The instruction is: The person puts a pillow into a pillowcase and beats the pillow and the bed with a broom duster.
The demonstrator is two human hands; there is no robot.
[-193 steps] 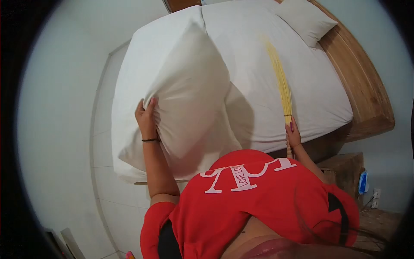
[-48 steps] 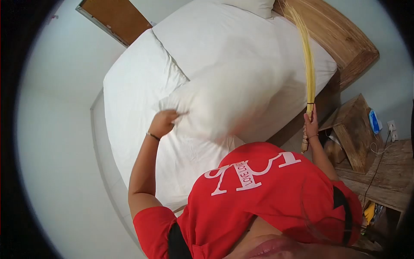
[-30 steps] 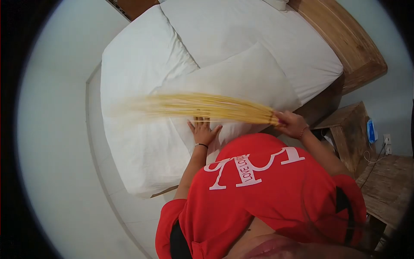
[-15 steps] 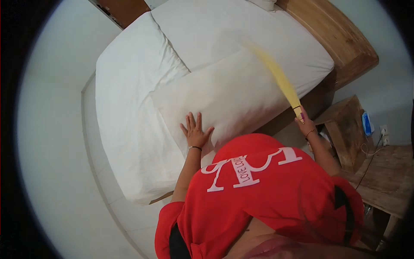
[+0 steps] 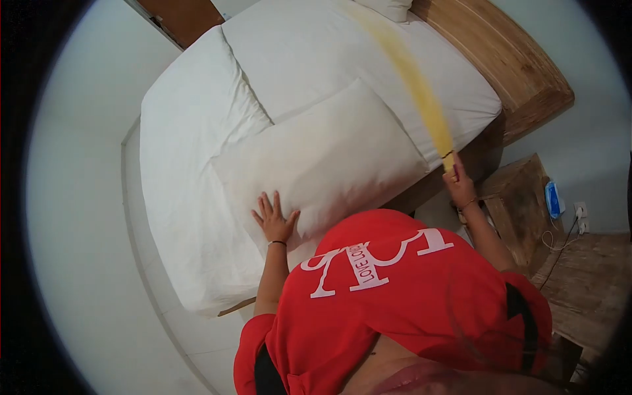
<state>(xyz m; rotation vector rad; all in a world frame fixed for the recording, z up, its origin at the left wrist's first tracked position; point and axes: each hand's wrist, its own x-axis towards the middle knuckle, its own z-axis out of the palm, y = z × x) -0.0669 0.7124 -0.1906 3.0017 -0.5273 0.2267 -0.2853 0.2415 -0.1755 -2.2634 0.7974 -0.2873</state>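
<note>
My left hand [image 5: 275, 220] lies flat with fingers spread on the near left part of a white pillow [image 5: 342, 145]. A long yellow stick broom [image 5: 421, 99] is in my right hand [image 5: 462, 187], its fingers wrapped round the narrow end just below a dark binding. Blurred by motion, the broom's bristles reach away over the white sheet [image 5: 296, 59] beyond the pillow's right side. The pillow rests on the bed, along its near edge.
A wooden headboard [image 5: 507, 66] borders the bed at the right, with another pillow [image 5: 388, 8] at the top. A wooden bedside cabinet [image 5: 517, 194] stands near my right arm. Close by are a blue packet [image 5: 554, 199], a wall socket [image 5: 580, 210] and a white cable [image 5: 556, 245].
The broom has swept from over the pillow's far edge to the sheet beyond it, now pointing more away from me. My left hand stays spread on the pillow; the view has shifted slightly.
</note>
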